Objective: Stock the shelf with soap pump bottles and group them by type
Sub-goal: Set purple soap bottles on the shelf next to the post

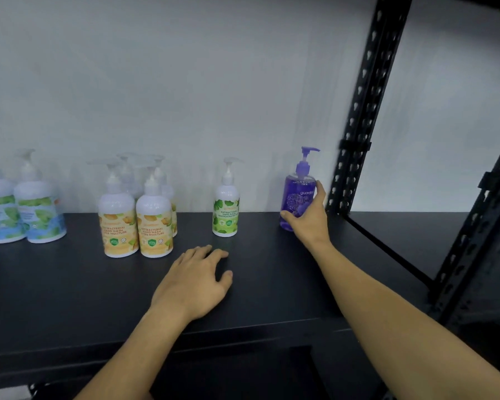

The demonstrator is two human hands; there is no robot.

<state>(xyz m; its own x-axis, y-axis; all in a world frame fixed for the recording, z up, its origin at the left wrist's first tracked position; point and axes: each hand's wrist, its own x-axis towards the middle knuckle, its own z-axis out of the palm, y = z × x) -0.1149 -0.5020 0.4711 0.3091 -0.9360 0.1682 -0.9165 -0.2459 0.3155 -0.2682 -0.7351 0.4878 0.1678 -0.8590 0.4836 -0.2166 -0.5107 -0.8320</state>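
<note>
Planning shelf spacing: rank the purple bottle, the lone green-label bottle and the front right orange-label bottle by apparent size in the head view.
1. White orange-label pump bottle, though it stands nearer the camera.
2. Clear purple pump bottle, gripped by the right hand.
3. White green-label pump bottle.

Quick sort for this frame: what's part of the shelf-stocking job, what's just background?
Job:
- purple bottle, gripped by right hand
- green-label bottle, standing alone
- orange-label bottles, grouped
- blue-green-label bottles, far left
- shelf
- left hand, resting flat on the shelf

Background:
- black rack upright
- white wall
</note>
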